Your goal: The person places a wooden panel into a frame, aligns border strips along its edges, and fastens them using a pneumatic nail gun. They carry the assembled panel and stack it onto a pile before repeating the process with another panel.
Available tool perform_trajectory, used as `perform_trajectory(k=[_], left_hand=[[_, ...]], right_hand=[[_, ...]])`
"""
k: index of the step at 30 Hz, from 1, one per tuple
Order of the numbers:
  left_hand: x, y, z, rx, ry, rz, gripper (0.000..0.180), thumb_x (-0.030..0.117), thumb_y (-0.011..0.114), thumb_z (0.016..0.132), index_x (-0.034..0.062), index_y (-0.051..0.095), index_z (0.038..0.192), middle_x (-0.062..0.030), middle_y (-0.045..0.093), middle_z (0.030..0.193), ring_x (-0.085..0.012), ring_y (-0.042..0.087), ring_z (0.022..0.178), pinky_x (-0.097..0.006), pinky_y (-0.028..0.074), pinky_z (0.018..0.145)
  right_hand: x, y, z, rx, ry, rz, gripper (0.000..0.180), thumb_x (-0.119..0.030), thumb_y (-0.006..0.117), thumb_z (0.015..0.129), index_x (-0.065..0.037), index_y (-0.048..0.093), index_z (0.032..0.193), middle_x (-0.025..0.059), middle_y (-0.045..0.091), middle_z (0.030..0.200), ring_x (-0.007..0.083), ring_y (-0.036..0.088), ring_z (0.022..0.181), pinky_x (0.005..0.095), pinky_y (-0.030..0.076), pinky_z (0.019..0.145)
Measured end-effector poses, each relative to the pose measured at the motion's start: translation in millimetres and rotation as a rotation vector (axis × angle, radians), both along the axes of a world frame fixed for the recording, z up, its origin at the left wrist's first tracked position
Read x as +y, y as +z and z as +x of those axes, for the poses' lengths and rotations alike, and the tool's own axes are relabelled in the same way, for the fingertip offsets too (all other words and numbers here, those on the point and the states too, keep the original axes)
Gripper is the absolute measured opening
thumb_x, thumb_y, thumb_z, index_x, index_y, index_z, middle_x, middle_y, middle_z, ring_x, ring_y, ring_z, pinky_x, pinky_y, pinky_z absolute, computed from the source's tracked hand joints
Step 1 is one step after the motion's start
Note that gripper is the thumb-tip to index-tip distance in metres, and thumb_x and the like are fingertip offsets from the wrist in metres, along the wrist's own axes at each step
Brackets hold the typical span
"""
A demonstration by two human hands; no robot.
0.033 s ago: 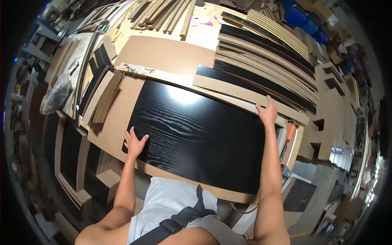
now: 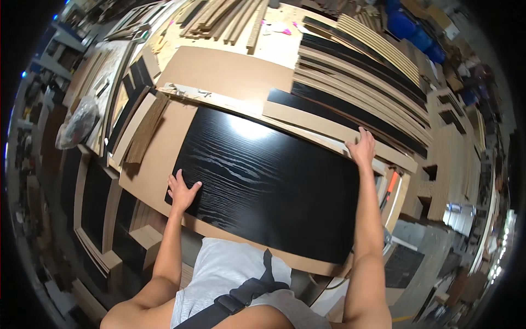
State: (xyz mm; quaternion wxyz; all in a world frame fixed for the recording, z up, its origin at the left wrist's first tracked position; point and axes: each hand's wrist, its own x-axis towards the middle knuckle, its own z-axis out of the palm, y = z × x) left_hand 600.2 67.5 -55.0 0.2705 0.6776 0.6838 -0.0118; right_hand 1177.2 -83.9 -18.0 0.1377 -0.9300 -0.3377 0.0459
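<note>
A black wood-grain panel (image 2: pixel 263 181) lies flat in front of me on a larger brown board (image 2: pixel 148 159), tilted slightly down to the right. My left hand (image 2: pixel 183 192) rests at the panel's left edge, its fingers spread and its thumb over the black surface. At the far right corner is my right hand (image 2: pixel 362 148), thumb and fingers apart, by a long light-brown strip (image 2: pixel 312 122) beyond the panel. Its fingertips reach onto that strip; whether they press on it I cannot tell.
Stacked black and brown strips (image 2: pixel 356 82) fill the far right. More strips (image 2: pixel 219 22) lie at the back, and upright boards (image 2: pixel 139 129) stand left of the panel. An orange-handled tool (image 2: pixel 392 182) lies right of my right forearm. Black boards (image 2: pixel 96 203) stand below left.
The view has shifted very slightly, with the bench moving a little right in the picture. Both hands stay in the same places at the panel.
</note>
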Motion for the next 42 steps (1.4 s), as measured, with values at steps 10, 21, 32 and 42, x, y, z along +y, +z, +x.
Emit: perform_trajectory(k=[10,21,32,42], left_hand=[[6.3,2.5,-5.7,0.036,-0.080,-0.324,0.141,0.067,0.079,0.070,0.0116,-0.017,0.158,-0.0393,-0.026,0.155,-0.0519,-0.027,0.145,-0.072,-0.003,0.112],[4.0,-11.1,-14.0,-0.043,-0.123,-0.286,0.143,0.076,0.073,0.069,0.0119,-0.019,0.158,-0.0398,-0.031,0.152,-0.0556,-0.030,0.142,-0.074,-0.009,0.109],[7.7,-7.4,-39.9,-0.370,-0.155,-0.320,0.132,0.075,0.069,0.074,0.0089,-0.007,0.160,-0.0369,-0.032,0.153,-0.0479,-0.037,0.142,-0.068,-0.015,0.110],[19.1,-12.6,-59.7,-0.486,-0.176,-0.338,0.110,0.061,0.067,0.086,0.0082,0.005,0.161,-0.0323,-0.029,0.158,-0.0408,-0.037,0.144,-0.065,-0.016,0.112]], right_hand=[[33.1,6.4,31.5,-0.031,0.396,-0.356,0.068,-0.028,0.087,0.071,-0.006,0.052,0.125,0.0220,0.053,0.138,0.0377,0.043,0.137,0.0656,0.027,0.114],[33.8,113.7,-75.1,0.007,0.690,-0.318,0.062,-0.032,0.086,0.071,-0.006,0.057,0.121,0.0184,0.070,0.105,0.0374,0.063,0.106,0.0483,0.043,0.089],[37.3,46.9,-247.1,-0.116,0.803,-0.131,0.023,-0.013,0.068,0.081,-0.010,0.064,0.104,0.0140,0.064,0.095,0.0360,0.066,0.088,0.0484,0.055,0.074],[24.1,-23.0,-328.9,-0.281,0.587,-0.108,0.033,-0.014,0.063,0.085,-0.014,0.066,0.117,0.0098,0.059,0.101,0.0275,0.058,0.099,0.0423,0.047,0.078]])
